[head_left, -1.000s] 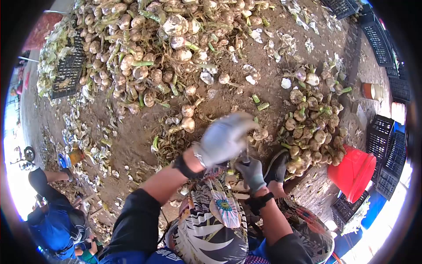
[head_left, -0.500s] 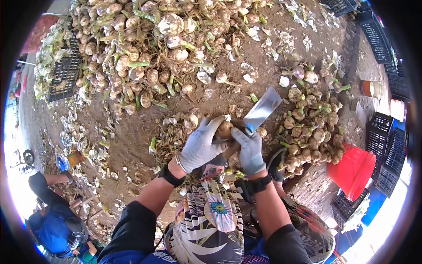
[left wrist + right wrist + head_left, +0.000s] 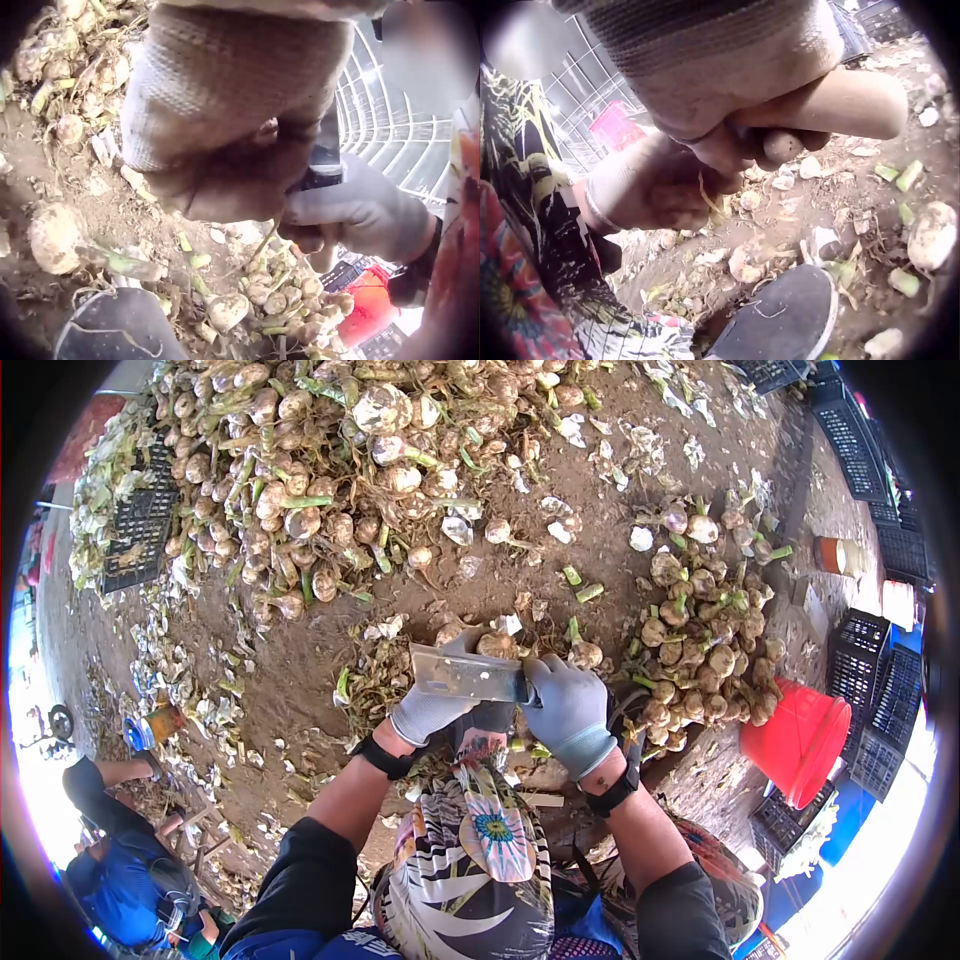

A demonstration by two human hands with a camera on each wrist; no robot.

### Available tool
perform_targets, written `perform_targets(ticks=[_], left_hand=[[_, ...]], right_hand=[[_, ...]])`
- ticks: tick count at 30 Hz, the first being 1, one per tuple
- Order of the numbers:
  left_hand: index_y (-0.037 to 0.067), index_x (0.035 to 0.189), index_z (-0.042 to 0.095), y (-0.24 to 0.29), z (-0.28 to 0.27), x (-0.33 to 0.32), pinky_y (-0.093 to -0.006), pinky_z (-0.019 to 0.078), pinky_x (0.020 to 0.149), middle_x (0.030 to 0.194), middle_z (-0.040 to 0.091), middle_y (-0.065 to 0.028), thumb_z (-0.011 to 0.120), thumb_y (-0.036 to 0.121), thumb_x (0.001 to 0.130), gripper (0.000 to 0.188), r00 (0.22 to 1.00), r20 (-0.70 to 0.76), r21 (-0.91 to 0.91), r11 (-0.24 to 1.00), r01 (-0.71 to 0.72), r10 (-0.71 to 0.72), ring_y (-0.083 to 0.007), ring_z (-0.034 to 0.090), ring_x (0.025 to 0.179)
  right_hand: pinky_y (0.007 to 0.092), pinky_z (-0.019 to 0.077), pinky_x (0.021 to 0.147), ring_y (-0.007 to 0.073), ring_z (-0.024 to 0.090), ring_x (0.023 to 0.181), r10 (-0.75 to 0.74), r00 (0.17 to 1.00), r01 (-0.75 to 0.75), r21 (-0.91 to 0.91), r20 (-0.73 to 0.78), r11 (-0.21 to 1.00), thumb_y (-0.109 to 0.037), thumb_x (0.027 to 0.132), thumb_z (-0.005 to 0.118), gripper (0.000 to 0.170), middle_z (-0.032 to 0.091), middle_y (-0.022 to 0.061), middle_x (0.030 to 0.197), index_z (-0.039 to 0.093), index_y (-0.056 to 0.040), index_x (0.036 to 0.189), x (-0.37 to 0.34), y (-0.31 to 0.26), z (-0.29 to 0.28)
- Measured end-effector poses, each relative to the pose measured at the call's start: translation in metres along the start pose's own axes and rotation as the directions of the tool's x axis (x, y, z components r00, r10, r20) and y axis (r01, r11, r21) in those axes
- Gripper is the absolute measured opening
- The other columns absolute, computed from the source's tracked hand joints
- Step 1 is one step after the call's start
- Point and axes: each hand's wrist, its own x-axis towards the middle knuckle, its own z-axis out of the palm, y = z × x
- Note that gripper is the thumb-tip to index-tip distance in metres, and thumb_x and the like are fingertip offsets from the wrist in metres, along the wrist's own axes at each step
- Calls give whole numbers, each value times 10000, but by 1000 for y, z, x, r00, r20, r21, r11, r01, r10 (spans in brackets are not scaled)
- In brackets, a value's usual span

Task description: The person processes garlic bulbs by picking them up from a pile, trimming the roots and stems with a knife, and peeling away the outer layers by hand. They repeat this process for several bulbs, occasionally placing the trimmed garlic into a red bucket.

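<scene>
The gloved right hand [image 3: 572,710] grips a cleaver, its wide blade [image 3: 470,676] stretched leftward over part of the left hand [image 3: 435,712]. In the right wrist view the wooden handle [image 3: 840,106] sticks out of the curled right hand [image 3: 720,75]. A garlic bulb [image 3: 497,646] shows just beyond the blade, held in the left fingers, which the blade partly hides. In the left wrist view the left hand [image 3: 225,112] is curled and dark underneath, with the right hand [image 3: 367,214] close beside it.
A big heap of stemmed bulbs [image 3: 300,490] lies at the upper left, a smaller pile [image 3: 705,645] to the right. Beyond that are a red bucket [image 3: 795,740] and black crates [image 3: 862,660]. A shoe [image 3: 780,319] is below the hands; another person [image 3: 125,880] sits lower left.
The cleaver has swung from pointing up and right to lying leftward across the left hand. The right hand has turned with it. Earlier, the left hand came back from a blurred reach and held a bulb.
</scene>
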Motion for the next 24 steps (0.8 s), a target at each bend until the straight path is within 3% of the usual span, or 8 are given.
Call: perform_targets(ticks=[2, 8, 10, 11, 17, 19, 23, 24], left_hand=[[-3, 1462, 356, 0, -2, -2, -331, 496, 1008, 1325, 594, -106, 745, -2, 835, 738, 999, 43, 76, 997, -23, 20, -181, 605, 1162], [-18, 1446, 375, 22, -5, -9, -326, 502, 980, 1270, 625, -100, 757, 30, 827, 729, 985, 63, -456, 874, 171, -160, -165, 619, 1112], [-32, 1398, 444, 68, -14, 0, -307, 498, 945, 1193, 651, -85, 787, 80, 780, 716, 976, 151, -11, 987, 163, -159, -137, 622, 1046], [-23, 1294, 545, 77, -8, -4, -272, 470, 881, 1110, 601, -24, 858, 170, 751, 656, 974, 108, -296, 928, 225, -202, -85, 546, 1006], [78, 1171, 654, 65, 2, 10, -343, 488, 907, 1100, 645, -66, 819, 140, 726, 478, 997, 76, 222, 974, -49, 33, -216, 617, 1030], [130, 1031, 710, 63, 2, 11, -401, 501, 900, 1121, 654, -61, 788, 148, 688, 352, 931, 343, 666, 666, -336, 127, -299, 611, 1059], [146, 795, 711, 68, -6, 8, -378, 533, 762, 993, 652, -14, 699, 156, 739, 58, 816, 430, 743, 361, -563, 387, -259, 608, 896], [135, 915, 724, 66, -12, 6, -383, 549, 825, 1098, 657, -48, 691, 111, 735, 185, 859, 412, 734, 448, -511, 305, -287, 625, 995]], right_hand=[[476, 514, 678, 353, 651, 790, 14, 1000, -13, 20, -26, 1000, -191, 770, 660, 201, 636, 97, 863, 639, -116, 955, -1, -1, 0], [439, 541, 728, 331, 687, 823, 149, 986, -154, 69, 72, 986, -201, 799, 651, 271, 685, 107, 899, 666, -150, 1064, -7, 4, 6], [447, 559, 723, 356, 697, 818, 385, 910, -404, 121, 153, 907, -230, 844, 654, 218, 715, 132, 870, 683, -155, 1047, -9, 39, 19], [440, 563, 728, 357, 701, 795, 438, 890, -451, 110, 129, 885, -249, 846, 680, 236, 721, 146, 848, 695, -154, 1062, -13, 51, 21], [428, 548, 729, 388, 687, 803, 361, 919, -378, 614, 158, 693, -282, 795, 730, 333, 699, 176, 830, 705, -122, 1086, -17, 39, 33], [436, 549, 733, 388, 686, 811, 292, 951, -293, 590, 99, 752, -285, 799, 725, 331, 699, 188, 849, 707, -118, 1084, -5, 22, 14], [442, 554, 751, 380, 691, 841, 358, 898, -421, 263, 256, 868, -305, 805, 701, 346, 714, 181, 879, 715, -125, 1100, -15, 55, 46], [435, 556, 745, 370, 697, 839, 429, 847, -502, 211, 314, 838, -322, 814, 692, 330, 716, 186, 866, 720, -119, 1073, -30, 64, 49]])
